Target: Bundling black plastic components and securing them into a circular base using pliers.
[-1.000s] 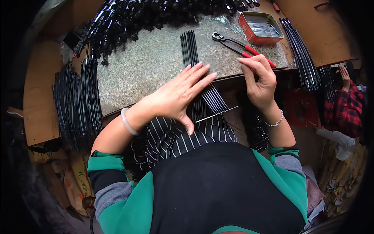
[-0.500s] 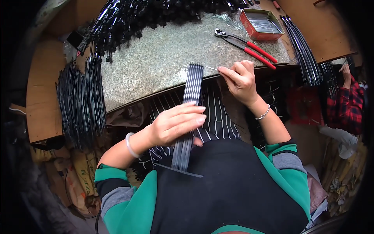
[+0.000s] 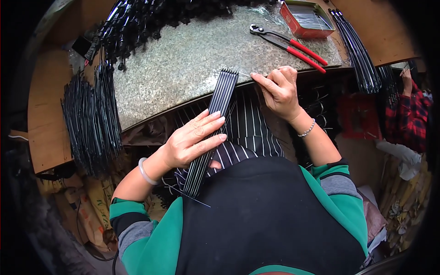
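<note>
My left hand [image 3: 190, 145] is closed around a flat row of several thin black rods [image 3: 223, 91], with its fingers across the front and the thumb tip behind. The rods slant up from my lap, and their upper ends lie side by side over the worktop's front edge. Between the thumb and forefinger of my right hand [image 3: 283, 94] is a thin metal wire [image 3: 244, 74]. Its far tip reaches the rods' upper ends at their right side; whether it has entered them is too small to tell. A thin dark strip [image 3: 196, 200] crosses the rods' lower ends.
Pincers with red handles [image 3: 305, 59] lie on the speckled worktop [image 3: 183, 59], near a red tin [image 3: 316, 34] of thin wires. Dark rods hang at the left [image 3: 91, 119] and right [image 3: 360, 55]; more are heaped at the back [image 3: 151, 18]. Another person's hand [image 3: 406, 81] shows far right.
The rods have tilted, their lower ends swinging left, and my left hand has shifted left with them. My right hand has moved slightly left, bringing the wire's tip to the rods' upper ends.
</note>
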### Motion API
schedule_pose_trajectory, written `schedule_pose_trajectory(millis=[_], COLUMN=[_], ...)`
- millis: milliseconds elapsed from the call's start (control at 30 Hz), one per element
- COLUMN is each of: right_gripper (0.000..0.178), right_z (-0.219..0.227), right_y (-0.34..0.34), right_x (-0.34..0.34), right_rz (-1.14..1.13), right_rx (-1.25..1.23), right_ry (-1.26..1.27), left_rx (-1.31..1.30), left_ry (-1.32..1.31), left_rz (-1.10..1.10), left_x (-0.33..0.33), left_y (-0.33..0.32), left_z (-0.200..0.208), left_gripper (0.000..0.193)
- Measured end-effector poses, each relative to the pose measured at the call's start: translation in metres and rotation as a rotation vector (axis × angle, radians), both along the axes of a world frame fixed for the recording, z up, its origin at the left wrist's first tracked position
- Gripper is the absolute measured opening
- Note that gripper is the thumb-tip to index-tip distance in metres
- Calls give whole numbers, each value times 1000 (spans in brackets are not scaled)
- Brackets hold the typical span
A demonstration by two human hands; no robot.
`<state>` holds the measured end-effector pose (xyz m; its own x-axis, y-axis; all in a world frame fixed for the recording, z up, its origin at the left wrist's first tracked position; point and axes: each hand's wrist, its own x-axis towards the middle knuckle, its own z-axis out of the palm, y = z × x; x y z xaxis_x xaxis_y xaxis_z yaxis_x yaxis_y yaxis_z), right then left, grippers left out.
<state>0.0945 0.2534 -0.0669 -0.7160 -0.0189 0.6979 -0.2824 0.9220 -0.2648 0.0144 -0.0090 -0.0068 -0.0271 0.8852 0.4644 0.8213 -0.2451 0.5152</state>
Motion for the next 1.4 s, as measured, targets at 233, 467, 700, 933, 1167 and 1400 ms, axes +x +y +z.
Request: schedule_pose_trajectory(millis=[233, 467, 700, 933, 1167, 1400], right_gripper=[33, 36, 40, 41, 41, 37], right_z=[-2, -6, -7, -4, -3, -6], right_y=[-6, -10, -10, -8, -11, -18], right_x=[-4, -5, -4, -4, -6, -5], right_rz=[-6, -9, -4, 13, 20, -31], right_rx=[-14, 13, 26, 21, 26, 49], right_ry=[10, 9, 14, -23, -26, -41], left_rx=[-17, 6, 1, 14, 8, 21], left_ry=[24, -6, 9, 32, 61, 40], left_rz=[-55, -46, -46, -57, -60, -79], left_x=[-7, -12, -14, -19, -21, -18], left_y=[-5, -10, -12, -16, -18, -15], left_z=[-2, -6, -2, -7, -5, -6], left_gripper=[53, 52, 53, 52, 51, 53])
